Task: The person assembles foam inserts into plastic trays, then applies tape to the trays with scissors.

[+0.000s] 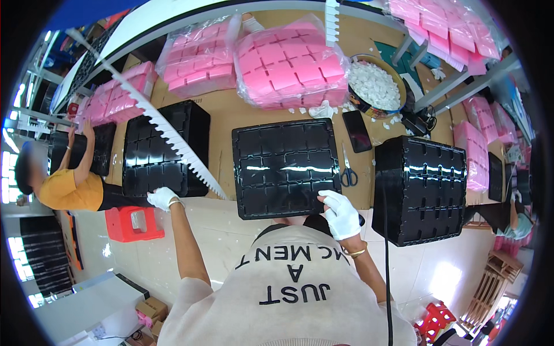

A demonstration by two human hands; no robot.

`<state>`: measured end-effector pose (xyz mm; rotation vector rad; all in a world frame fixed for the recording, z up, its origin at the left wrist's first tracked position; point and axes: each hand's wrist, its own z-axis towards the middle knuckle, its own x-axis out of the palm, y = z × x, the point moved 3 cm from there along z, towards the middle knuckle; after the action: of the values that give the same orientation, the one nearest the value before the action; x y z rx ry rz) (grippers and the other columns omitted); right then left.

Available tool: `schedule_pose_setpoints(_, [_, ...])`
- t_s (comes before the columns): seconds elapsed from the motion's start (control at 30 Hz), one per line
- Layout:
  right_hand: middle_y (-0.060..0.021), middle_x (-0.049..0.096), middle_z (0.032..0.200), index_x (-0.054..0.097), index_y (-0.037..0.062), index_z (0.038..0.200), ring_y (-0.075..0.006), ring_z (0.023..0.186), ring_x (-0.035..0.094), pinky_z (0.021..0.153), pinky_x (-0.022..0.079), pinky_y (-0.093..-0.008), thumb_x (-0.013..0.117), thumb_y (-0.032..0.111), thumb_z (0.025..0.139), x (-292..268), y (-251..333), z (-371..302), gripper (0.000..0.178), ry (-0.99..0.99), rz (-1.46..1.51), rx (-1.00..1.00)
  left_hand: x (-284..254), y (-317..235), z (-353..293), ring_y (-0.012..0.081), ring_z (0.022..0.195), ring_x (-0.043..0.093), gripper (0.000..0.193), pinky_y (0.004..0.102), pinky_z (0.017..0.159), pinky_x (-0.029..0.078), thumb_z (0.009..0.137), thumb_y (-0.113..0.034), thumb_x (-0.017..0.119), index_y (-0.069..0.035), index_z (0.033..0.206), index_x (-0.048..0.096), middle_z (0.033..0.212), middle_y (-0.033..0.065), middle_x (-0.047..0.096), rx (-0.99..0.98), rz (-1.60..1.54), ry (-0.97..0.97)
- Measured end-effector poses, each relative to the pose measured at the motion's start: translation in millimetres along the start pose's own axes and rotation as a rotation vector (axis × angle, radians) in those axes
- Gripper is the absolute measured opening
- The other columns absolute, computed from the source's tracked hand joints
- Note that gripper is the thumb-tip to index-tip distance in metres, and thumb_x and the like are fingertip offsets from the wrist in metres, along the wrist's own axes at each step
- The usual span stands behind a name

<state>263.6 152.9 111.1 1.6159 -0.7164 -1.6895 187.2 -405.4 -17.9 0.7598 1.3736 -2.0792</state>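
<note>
My left hand (161, 198), in a white glove, is at the near edge of a stack of black plastic trays (156, 153) on the left, its fingers bent against that edge. A black compartmented tray (285, 167) lies face down in front of me at the table's near edge. My right hand (341, 215), also gloved with a bare fingertip showing, is closed at that tray's near right corner. A dark rounded end sticks out beside the palm; what it belongs to is hidden. Scissors (348, 173) with dark blue handles lie right of the tray.
Another black tray stack (420, 190) stands right, with a black cable (386, 259) before it. Pink foam blocks (291, 63), a tub of white pieces (375, 86) and a phone (357, 131) lie behind. A toothed white strip (167, 132) crosses overhead. A co-worker (72, 187) stands left by a red stool (133, 225).
</note>
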Motion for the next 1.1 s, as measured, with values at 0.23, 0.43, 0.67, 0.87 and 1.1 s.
schedule_pose_setpoints(0.23, [-0.0129,0.066,0.112,0.069,0.0033,0.105,-0.0312,0.102,0.062,0.090,0.049,-0.0366,0.057,0.001,0.085,-12,-23,-1,0.023,0.035,0.067,-0.022,13,39,27,0.0470,0.126,0.044,0.048,0.0426,0.107,0.039,0.088,-0.004,0.047,0.012,0.133,0.043,0.137,0.0349,0.044,0.098,0.029,0.049])
schedule_pose_setpoints(0.43, [-0.0125,0.069,0.104,0.067,0.0060,0.115,-0.0306,0.097,0.065,0.087,0.051,-0.0369,0.060,0.008,0.089,-52,-54,-41,0.027,0.134,0.164,0.114,-59,43,-65,0.0321,0.097,0.059,0.033,0.0381,0.088,0.048,0.097,-0.021,0.053,0.006,0.113,0.060,0.109,0.0231,0.063,0.129,-0.263,0.276])
schedule_pose_setpoints(0.67, [-0.0102,0.073,0.096,0.070,0.0053,0.108,-0.0192,0.084,0.071,0.080,0.055,-0.0284,0.064,0.018,0.089,-164,-107,-78,0.024,0.526,0.078,0.225,-76,4,-260,0.0088,0.063,0.057,0.019,0.0250,0.056,0.045,0.092,-0.014,0.060,-0.001,0.104,0.066,0.083,0.0046,0.066,-0.168,-0.640,1.617])
schedule_pose_setpoints(0.87, [-0.0097,0.070,0.112,0.065,0.0040,0.122,-0.0190,0.101,0.066,0.091,0.050,-0.0303,0.055,0.018,0.096,-310,-214,-113,0.031,-0.747,0.073,0.529,-122,-301,-438,0.0326,0.099,0.065,0.040,0.0398,0.089,0.053,0.100,-0.026,0.050,0.006,0.122,0.050,0.111,0.0217,0.062,-0.284,-0.907,2.400])
schedule_pose_setpoints(1.1, [-0.0122,0.064,0.126,0.062,0.0039,0.127,-0.0257,0.118,0.058,0.105,0.039,-0.0337,0.045,0.046,0.101,-367,-375,-240,0.053,-1.329,-0.165,1.020,-79,-308,-585,0.0402,0.135,0.035,0.070,0.0632,0.106,0.032,0.092,-0.056,0.056,-0.012,0.141,0.034,0.149,0.0182,0.032,-0.637,-0.167,2.528])
